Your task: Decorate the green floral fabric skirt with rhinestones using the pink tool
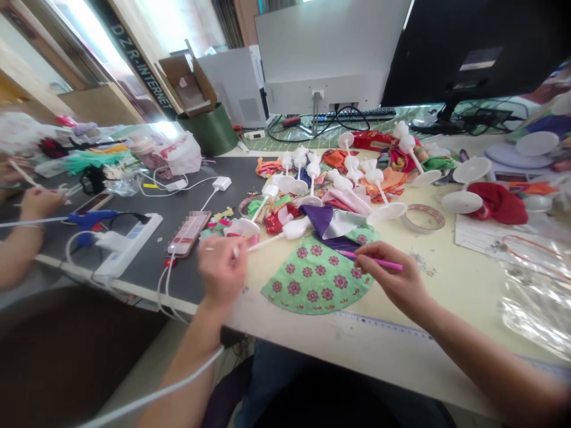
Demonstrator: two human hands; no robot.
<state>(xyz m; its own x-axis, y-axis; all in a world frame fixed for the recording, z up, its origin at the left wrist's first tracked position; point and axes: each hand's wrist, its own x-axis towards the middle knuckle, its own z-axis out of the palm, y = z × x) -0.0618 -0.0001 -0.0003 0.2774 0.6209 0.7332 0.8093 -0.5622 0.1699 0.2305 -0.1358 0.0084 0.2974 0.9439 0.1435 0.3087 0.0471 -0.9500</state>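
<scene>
My left hand (223,267) is closed around the base end of a small white plastic doll form (297,227), whose stick runs right from my fingers to its body. My right hand (392,276) pinches a slim pink pen-like tool (387,263), its thin tip pointing left over purple cloth (323,221). Between my hands a fan-shaped piece of green cloth with pink flowers (312,282) lies spread on the table. Its upper end lies by the purple cloth and the doll form. A silvery grey piece of cloth (345,224) folds over the purple.
Behind lie several white doll stands (313,169) among coloured cloth scraps. A tape roll (423,218) stands right of them. To the left are a phone (190,233), a power strip (129,245) and a blue glue gun (91,220). A co-worker's hands (40,202) are at far left.
</scene>
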